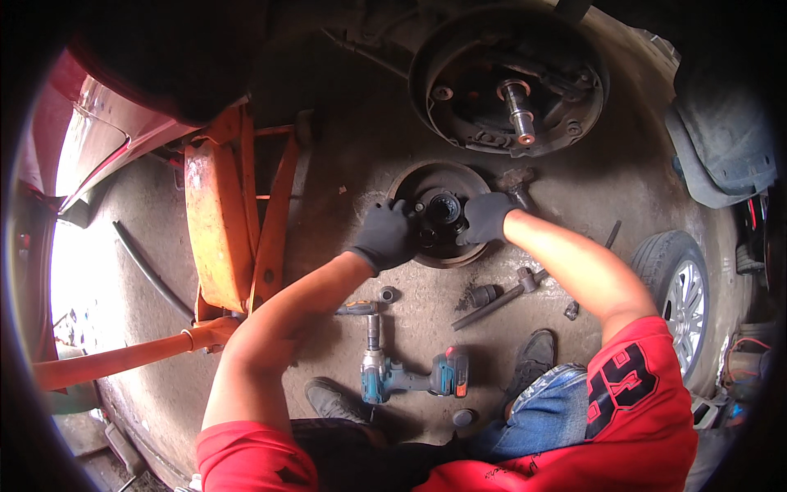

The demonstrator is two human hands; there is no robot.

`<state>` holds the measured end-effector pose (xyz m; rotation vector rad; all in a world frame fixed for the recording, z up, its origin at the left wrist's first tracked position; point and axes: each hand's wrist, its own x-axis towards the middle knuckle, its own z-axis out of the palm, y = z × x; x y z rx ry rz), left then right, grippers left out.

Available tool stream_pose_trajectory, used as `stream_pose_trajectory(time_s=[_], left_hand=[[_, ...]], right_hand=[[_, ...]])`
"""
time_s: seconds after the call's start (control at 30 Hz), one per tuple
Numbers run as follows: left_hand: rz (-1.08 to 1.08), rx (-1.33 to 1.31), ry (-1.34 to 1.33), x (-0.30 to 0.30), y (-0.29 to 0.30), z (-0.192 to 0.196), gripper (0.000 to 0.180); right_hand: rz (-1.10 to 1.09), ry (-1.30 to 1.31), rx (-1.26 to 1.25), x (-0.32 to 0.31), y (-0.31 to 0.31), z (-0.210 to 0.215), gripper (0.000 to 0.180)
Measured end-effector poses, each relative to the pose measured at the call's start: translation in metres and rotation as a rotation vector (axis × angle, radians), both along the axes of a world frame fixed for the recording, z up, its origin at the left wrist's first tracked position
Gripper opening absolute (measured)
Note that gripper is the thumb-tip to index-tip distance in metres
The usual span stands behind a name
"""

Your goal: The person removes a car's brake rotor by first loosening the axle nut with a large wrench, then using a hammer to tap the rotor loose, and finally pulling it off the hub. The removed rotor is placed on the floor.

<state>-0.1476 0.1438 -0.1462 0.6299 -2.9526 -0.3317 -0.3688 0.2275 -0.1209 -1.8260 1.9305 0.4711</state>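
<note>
A round brake drum [447, 174] lies on the floor in front of me, the dark bore of its hub facing up. My left hand [387, 236], in a black glove, is closed over the drum's left side, its fingertips by the hub. On the opposite side my right hand [487, 220], also gloved in black, curls its fingers in toward the hub. The gloves hide both thumbs' exact contact with the metal. Just beyond the right hand lies a hammer [515, 182]. Above the drum, the car's brake backing plate [426, 66] carries a bare, shiny spindle [518, 115].
An orange floor jack [215, 221] stands at left, its handle [115, 359] reaching toward me. A teal impact wrench [402, 379] with a socket lies between my shoes. Near it are a loose socket [484, 295] and a sliding T-bar [497, 308]. A wheel [682, 295] stands at right.
</note>
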Motion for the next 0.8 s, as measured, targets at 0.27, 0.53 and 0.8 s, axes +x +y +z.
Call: stream_pose_trajectory(time_s=[0.27, 0.53, 0.8], left_hand=[[0.124, -0.007, -0.187, -0.029, 0.007, -0.02, 0.049], [0.122, 0.064, -0.065, -0.018, 0.003, -0.031, 0.055], [0.078, -0.059, 0.043, 0.009, -0.022, -0.012, 0.048]], right_hand=[[-0.075, 0.011, -0.103, 0.016, 0.003, -0.035, 0.029], [-0.058, -0.011, -0.078, 0.008, 0.002, -0.026, 0.037], [-0.014, -0.006, 0.032, 0.004, 0.001, -0.015, 0.043]])
